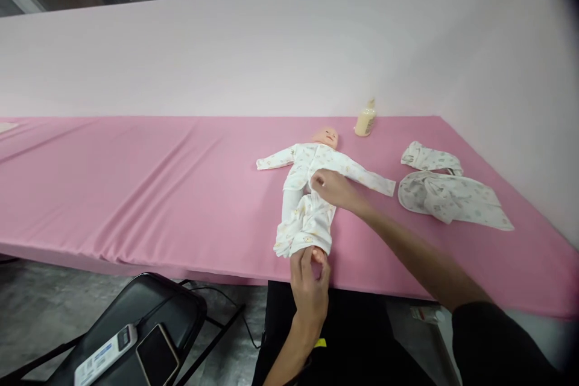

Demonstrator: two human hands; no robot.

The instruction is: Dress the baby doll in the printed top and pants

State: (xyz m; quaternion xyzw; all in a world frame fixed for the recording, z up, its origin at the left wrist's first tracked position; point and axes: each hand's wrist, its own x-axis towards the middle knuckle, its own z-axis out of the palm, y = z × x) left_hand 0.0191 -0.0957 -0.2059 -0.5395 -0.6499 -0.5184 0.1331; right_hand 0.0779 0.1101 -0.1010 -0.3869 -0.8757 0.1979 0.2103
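A baby doll lies on its back on the pink-covered table, its head toward the wall. It wears a white patterned baby shirt with both sleeves spread out. Patterned baby trousers are bunched over its legs; one thigh shows bare at the left. At the table's front edge, my left hand closes around the trouser hem, where a bit of the doll's foot shows between the fingers. My right hand is closed at the upper edge of the trousers, by the shirt's hem; its fingertips are partly hidden.
A pump bottle stands near the wall. Folded patterned baby clothes lie at the right. A black folding chair at the lower left holds a phone and a white device with a cable.
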